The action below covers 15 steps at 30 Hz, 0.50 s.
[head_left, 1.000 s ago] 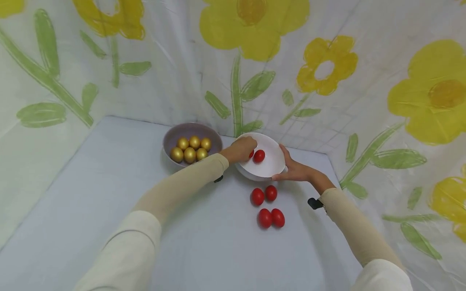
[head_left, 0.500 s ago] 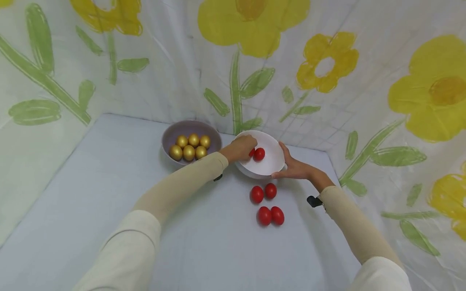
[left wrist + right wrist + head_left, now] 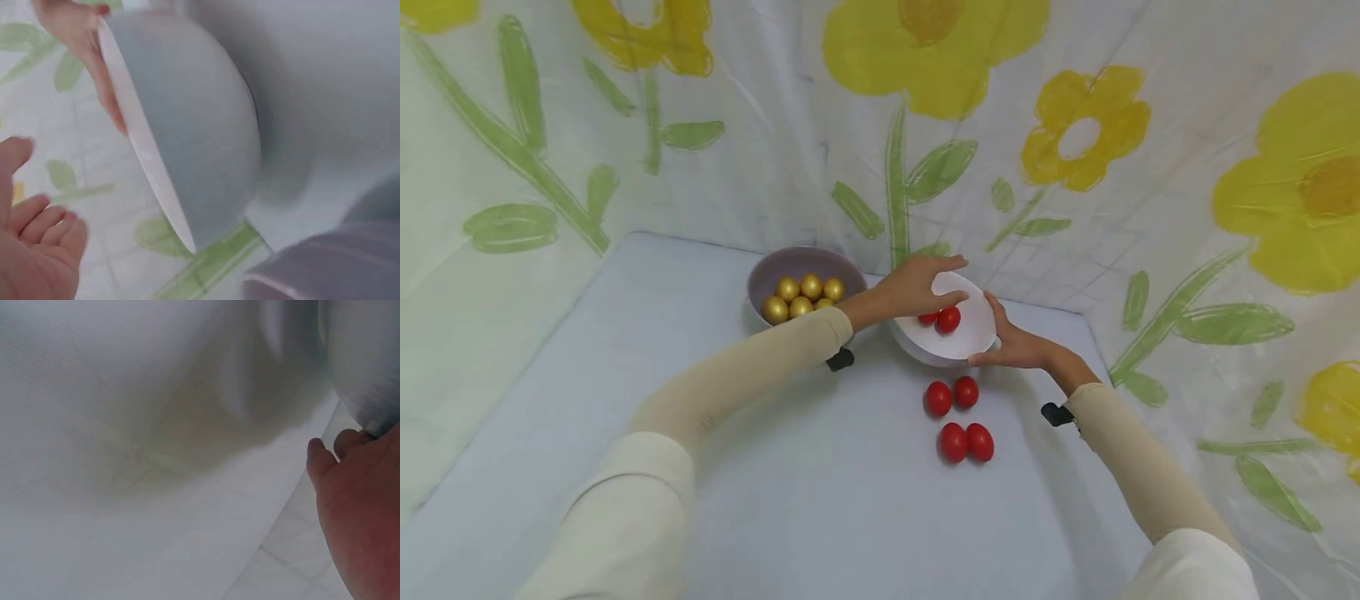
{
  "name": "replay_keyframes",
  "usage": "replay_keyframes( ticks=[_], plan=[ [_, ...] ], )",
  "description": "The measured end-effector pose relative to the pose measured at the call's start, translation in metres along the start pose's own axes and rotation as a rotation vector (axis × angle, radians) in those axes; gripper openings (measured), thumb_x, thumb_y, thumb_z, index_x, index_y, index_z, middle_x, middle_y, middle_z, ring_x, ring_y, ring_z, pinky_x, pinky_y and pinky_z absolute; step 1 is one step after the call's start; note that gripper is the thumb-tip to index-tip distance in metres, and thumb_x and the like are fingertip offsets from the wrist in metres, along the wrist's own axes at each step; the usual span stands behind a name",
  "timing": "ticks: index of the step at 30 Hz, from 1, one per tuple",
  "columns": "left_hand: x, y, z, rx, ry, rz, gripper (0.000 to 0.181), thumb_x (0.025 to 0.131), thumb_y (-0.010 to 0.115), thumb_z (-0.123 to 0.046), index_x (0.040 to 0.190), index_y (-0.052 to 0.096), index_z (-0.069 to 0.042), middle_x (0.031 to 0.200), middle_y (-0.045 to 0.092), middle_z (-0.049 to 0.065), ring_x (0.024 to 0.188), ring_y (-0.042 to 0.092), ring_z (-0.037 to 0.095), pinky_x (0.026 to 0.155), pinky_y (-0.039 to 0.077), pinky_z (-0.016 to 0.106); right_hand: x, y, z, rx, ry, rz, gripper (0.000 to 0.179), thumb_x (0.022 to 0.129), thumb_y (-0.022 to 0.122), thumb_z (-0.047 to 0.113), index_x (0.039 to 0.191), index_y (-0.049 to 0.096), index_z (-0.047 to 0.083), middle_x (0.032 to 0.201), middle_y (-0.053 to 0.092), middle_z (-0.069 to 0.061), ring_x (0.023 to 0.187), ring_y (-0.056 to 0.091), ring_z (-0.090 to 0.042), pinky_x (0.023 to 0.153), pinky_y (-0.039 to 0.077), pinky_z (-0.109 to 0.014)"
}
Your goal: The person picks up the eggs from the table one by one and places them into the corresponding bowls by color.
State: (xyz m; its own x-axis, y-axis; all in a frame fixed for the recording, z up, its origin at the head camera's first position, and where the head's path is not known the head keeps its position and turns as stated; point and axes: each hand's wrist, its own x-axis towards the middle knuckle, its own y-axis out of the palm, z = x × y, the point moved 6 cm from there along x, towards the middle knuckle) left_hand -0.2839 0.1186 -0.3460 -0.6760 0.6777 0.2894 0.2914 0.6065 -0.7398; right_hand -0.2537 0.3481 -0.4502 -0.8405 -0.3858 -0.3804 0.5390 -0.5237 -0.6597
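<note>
Over the white bowl [image 3: 976,310] my left hand [image 3: 916,287] hovers with thumb and fingers spread, nothing between them. My right hand [image 3: 1017,343] grips the bowl's right rim, thumb at the near side. Two red eggs [image 3: 948,320] lie inside the bowl; one is partly hidden by the left hand. In the left wrist view, the left hand [image 3: 47,250] is apart from the bowl's outer wall [image 3: 187,125], fingers loosely bent. The right wrist view has part of the right hand [image 3: 362,506] against the bowl. Several more red eggs [image 3: 953,442] rest in pairs on the table before it.
A purple-grey bowl [image 3: 767,279] with several golden eggs [image 3: 801,307] stands left of the white one, partly behind the left forearm. The pale table [image 3: 820,500] backs onto a white curtain [image 3: 760,167] printed with yellow flowers.
My left hand was down in the white bowl, fingers closed at a red egg. It has now lifted up and spread its fingers, leaving both eggs inside. The right hand keeps its grip.
</note>
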Motion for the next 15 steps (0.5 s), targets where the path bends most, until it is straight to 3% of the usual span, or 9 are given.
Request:
replay_keyframes(
  ticks=[3,6,9,15],
  plan=[
    [-0.013,-0.008,-0.016,-0.121,0.072,-0.141,0.063,0.101,0.074,-0.035,0.154,0.055,-0.007,0.156,0.055,0.005,0.146,0.05,0.016,0.119,0.037,0.026,0.0,0.001,0.0,-0.01,-0.002,0.009,0.135,0.085,0.084,0.056,0.163,-0.024,0.036,0.175,-0.002,-0.008,0.157,0.014,-0.038,0.12,0.03,-0.068],
    [-0.031,-0.008,-0.03,-0.228,0.128,-0.238,0.064,0.098,0.078,-0.032,0.153,0.057,-0.008,0.155,0.056,0.004,0.144,0.051,0.012,0.116,0.041,0.023,0.001,0.002,0.0,-0.017,-0.001,0.015,0.135,0.086,0.083,0.056,0.163,-0.025,0.035,0.176,-0.005,-0.008,0.158,0.011,-0.037,0.121,0.026,-0.069],
    [-0.053,-0.001,-0.043,-0.331,0.142,-0.269,0.064,0.096,0.081,-0.029,0.153,0.058,-0.01,0.154,0.058,0.001,0.143,0.052,0.009,0.113,0.044,0.023,0.001,0.001,0.004,-0.004,-0.024,0.021,0.134,0.087,0.084,0.05,0.163,-0.025,0.033,0.175,-0.007,-0.008,0.158,0.009,-0.037,0.122,0.024,-0.069],
    [-0.1,0.031,-0.052,-0.489,0.088,-0.282,0.066,0.095,0.083,-0.025,0.155,0.056,-0.013,0.152,0.059,-0.007,0.143,0.051,0.006,0.111,0.046,0.025,0.001,0.0,0.014,0.022,-0.074,0.01,0.133,0.087,0.087,0.039,0.166,-0.02,0.025,0.174,-0.001,-0.01,0.156,0.014,-0.039,0.12,0.026,-0.07]
  ],
)
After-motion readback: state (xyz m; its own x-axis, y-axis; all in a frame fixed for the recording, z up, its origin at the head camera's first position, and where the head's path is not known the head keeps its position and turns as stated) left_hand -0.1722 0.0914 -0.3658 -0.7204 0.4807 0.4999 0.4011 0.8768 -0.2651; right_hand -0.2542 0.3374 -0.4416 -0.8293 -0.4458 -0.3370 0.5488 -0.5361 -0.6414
